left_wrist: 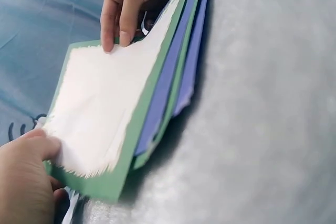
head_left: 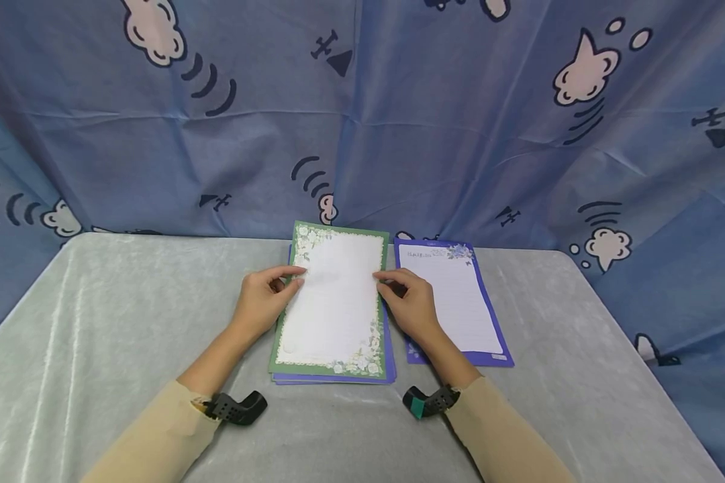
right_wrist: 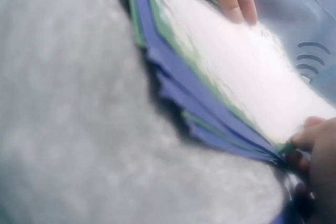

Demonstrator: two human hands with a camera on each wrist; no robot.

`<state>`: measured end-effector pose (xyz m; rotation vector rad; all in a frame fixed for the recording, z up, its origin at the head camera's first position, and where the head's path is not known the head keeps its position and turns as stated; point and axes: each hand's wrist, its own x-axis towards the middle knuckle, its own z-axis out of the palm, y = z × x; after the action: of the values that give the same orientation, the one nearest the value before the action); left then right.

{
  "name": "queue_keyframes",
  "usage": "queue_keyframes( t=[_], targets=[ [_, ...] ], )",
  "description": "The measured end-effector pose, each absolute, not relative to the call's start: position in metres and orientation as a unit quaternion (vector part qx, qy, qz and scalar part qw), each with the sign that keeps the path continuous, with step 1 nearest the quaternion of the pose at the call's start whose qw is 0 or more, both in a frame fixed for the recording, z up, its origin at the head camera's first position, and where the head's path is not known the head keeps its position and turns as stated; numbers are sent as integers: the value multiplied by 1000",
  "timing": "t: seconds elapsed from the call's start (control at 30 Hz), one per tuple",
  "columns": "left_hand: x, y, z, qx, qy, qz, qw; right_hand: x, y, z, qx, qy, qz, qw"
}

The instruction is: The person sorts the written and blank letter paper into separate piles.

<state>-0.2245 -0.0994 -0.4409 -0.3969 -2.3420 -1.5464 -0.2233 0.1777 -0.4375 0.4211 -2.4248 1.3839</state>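
A green-bordered sheet of writing paper (head_left: 332,302) with white flowers tops a loose stack. Purple and green sheets (left_wrist: 167,95) fan out beneath it in the left wrist view. At the stack's left edge my left hand (head_left: 260,300) pinches the paper, thumb on top and fingers partly hidden below. My right hand (head_left: 412,303) pinches the opposite edge at about the same height. In the right wrist view the layered purple edges (right_wrist: 194,93) converge at the right hand (right_wrist: 323,156). The stack looks tilted and slightly lifted off the table.
A purple-bordered lined sheet (head_left: 447,295) with writing along its top lies to the right, partly under the right forearm. Grey cloth covers the table (head_left: 127,335). A blue patterned curtain (head_left: 387,134) hangs behind its far edge.
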Motion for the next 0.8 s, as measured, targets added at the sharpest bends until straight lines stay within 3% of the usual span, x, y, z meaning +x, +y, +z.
queue_keyframes(
  t=[0.37, 0.8],
  targets=[
    [-224, -101, -438, -120, -814, -539, 182, -221, 176, -434, 191, -858, 446, 167],
    [-223, -103, -438, -88, -855, -488, 154, -222, 175, -438, 192, -869, 429, 155]
  ],
)
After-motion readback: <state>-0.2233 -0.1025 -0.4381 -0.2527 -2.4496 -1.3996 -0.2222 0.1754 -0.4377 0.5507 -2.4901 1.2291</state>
